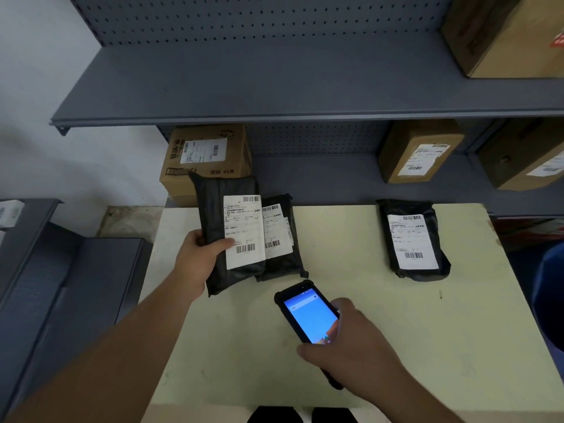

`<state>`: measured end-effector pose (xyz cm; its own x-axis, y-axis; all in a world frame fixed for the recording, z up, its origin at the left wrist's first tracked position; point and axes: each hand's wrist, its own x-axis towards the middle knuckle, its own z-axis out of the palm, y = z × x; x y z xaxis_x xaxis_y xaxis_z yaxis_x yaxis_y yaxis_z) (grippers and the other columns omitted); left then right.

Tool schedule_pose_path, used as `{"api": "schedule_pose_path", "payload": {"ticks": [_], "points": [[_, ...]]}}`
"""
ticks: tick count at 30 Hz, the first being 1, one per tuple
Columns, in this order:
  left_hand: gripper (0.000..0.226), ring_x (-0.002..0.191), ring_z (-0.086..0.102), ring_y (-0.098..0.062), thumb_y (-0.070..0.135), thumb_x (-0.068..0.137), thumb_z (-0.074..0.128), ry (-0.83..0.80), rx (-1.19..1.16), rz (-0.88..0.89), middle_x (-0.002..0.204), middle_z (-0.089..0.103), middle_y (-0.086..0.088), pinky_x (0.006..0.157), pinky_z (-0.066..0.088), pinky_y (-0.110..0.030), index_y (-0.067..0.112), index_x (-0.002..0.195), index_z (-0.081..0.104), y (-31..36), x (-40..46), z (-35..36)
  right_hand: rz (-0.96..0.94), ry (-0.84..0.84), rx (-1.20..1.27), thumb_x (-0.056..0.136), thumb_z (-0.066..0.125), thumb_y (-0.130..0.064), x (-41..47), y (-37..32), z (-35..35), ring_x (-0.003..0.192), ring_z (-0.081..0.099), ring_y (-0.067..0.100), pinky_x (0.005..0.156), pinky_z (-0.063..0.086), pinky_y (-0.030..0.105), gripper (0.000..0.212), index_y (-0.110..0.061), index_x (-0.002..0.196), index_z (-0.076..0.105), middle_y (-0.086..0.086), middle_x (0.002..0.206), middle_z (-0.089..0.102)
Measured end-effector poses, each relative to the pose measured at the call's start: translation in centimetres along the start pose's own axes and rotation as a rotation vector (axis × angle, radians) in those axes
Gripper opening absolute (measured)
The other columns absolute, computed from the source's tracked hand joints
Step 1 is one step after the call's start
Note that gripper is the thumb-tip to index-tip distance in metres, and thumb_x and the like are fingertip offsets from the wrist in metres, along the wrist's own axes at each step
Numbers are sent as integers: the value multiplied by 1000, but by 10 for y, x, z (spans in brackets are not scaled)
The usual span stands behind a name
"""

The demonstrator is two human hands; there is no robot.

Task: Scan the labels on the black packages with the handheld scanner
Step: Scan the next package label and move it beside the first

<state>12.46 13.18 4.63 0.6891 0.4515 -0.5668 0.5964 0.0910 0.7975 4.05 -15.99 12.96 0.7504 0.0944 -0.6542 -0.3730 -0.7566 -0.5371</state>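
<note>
Shelving backs the table (pixel 351 270). My left hand (pixel 198 257) grips a package (pixel 219 209); my right hand (pixel 360 340) clasps the scanner (pixel 308 315). Next, I aim at its barcode (pixel 245 248).

Pale yellow-green table (pixel 381 331) under the grip. Grey steel shelving (pixel 274 96) with pegboard back (pixel 244 19) beyond it, holding cardboard boxes (pixel 207 160). White wall (pixel 39 87) far left. Grey cabinet (pixel 61 285) left of table.

Glossy, crinkled black plastic packages (pixel 229 227) bear matt white paper labels (pixel 244 232); the table (pixel 366 346) is smooth, matt.
</note>
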Motion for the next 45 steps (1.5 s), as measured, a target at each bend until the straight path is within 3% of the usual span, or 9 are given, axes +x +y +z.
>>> {"api": "schedule_pose_path", "payload": {"ticks": [8,13,27,32,45], "points": [[59,112,71,-26,18,83,85,-85,-87,56,125,74,-2,102,57,-49,17,135,57,24,-12,22,15,44,19,64,77,-49,-7,-3,-13,82,70,13,75,63,38,60,-33,115,48,-8,97,62],[59,110,71,-23,13,85,83,-156,-122,44,124,73,-1,97,58,-44,16,136,55,32,-24,42,12,81,25,66,77,-48,-9,-8,-25,83,69,14,76,63,39,62,-31,118,47,-7,98,62],[64,116,69,-27,16,84,85,-245,-91,33,131,71,-1,103,56,-51,19,140,54,24,-35,85,66,112,51,70,79,-46,-15,-1,-44,84,71,16,75,63,40,54,-24,105,45,-3,96,65],[62,113,71,-26,16,83,85,-249,-81,40,127,72,0,99,58,-49,20,137,55,23,-33,92,75,109,62,70,79,-46,-14,0,-47,83,72,19,74,63,41,56,-23,113,50,-2,96,65],[48,108,71,-22,16,85,84,-244,-80,39,120,72,4,89,59,-41,25,125,58,22,-28,98,99,94,96,72,79,-43,-9,2,-48,83,74,17,74,63,39,50,-25,107,48,-3,93,68]]}}
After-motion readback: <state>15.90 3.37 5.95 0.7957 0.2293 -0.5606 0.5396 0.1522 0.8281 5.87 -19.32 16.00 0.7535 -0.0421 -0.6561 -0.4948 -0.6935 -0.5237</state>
